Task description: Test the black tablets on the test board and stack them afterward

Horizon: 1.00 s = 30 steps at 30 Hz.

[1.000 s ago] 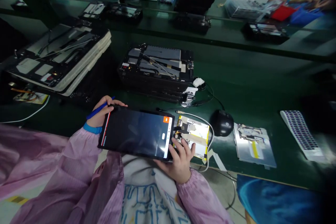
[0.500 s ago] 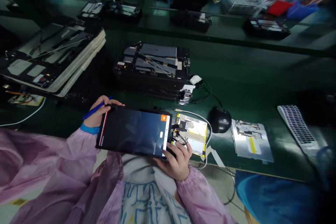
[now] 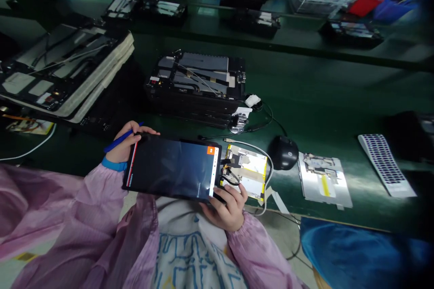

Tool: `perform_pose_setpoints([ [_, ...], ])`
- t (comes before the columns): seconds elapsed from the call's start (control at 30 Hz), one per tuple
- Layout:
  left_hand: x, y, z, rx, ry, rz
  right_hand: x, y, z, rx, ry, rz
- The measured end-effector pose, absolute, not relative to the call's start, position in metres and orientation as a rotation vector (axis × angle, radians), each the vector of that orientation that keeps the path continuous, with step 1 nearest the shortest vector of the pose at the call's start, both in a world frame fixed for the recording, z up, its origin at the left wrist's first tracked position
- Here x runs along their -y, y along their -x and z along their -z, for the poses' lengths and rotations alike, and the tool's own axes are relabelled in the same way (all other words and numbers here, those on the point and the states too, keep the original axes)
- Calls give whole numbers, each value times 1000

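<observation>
A tablet (image 3: 171, 169) with a lit, mostly dark screen lies tilted between my hands at the bench's front edge. My left hand (image 3: 126, 141) grips its upper left corner, and a blue pen-like stick (image 3: 118, 141) is tucked between the same fingers. My right hand (image 3: 228, 207) is closed on the lower right corner, thumb below and fingertips at the screen's edge. Thin dark cables run from the tablet's right side to a battery pack with yellow edges (image 3: 256, 174). A white cable (image 3: 267, 156) curves around that pack.
Behind the tablet stands a stack of opened tablet bodies (image 3: 203, 76); another padded stack (image 3: 68, 67) is at left. To the right are a black mouse (image 3: 284, 152), a metal plate with a board (image 3: 325, 189) and a white barcode sheet (image 3: 386, 162). Co-workers in blue sit beyond the shelf.
The screen's white strip no longer shows the larger white button in its middle. My right fingers have shifted slightly at the corner; both hands keep their hold. The view has tilted a little.
</observation>
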<state>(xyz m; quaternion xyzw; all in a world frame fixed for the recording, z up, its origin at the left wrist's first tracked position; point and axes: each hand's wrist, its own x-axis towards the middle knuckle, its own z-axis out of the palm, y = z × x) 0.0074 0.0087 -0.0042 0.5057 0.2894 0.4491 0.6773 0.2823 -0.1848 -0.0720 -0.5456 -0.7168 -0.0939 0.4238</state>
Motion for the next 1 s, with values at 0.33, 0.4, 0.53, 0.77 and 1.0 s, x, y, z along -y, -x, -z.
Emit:
perform_pose_setpoints([
  [0.33, -9, -8, 5, -660, -1141, -1019, 184, -284, 69, 1809, 1325, 241],
  [0.4, -9, -8, 5, -659, -1141, -1014, 181, -284, 66, 1801, 1302, 251],
  [0.53, -8, -9, 3, -658, -1146, -1006, 179, -283, 67, 1816, 1274, 294],
  [0.77, -9, -7, 1, -683, -1139, -992, 179, -292, 62, 1643, 1261, 144],
  [1.0, -8, -12, -4, -838, -1099, -1038, 148, -348, 41, 1595, 1817, -79],
])
